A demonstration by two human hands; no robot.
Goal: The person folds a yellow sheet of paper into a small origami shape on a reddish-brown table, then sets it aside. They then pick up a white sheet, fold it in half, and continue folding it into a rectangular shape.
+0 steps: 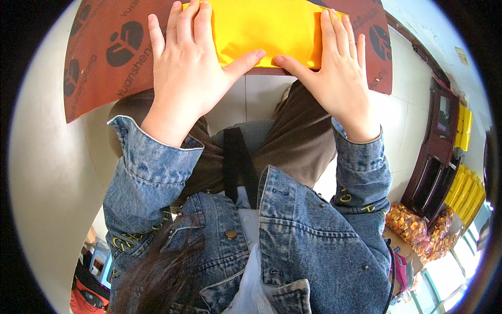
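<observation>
A bright yellow piece of smooth cloth (266, 31) lies at the near edge of a reddish-brown board (97, 68) with dark printed marks. My left hand (185, 73) rests with fingers spread, its thumb on the cloth's near edge and its other fingers along the left side. On the opposite side, my right hand (340, 78) lies flat, thumb pointing inward on the near edge and fingers over the right border. The two thumb tips are close together but apart. The cloth's far end runs out of view.
My knees (298, 125) in brown trousers are under the board's near edge. Off to the right stand a dark wooden door (431, 157), stacked yellow bundles (464, 193) and clear bags of colourful pieces (408, 222). A blue plastic item (102, 264) sits at the lower left.
</observation>
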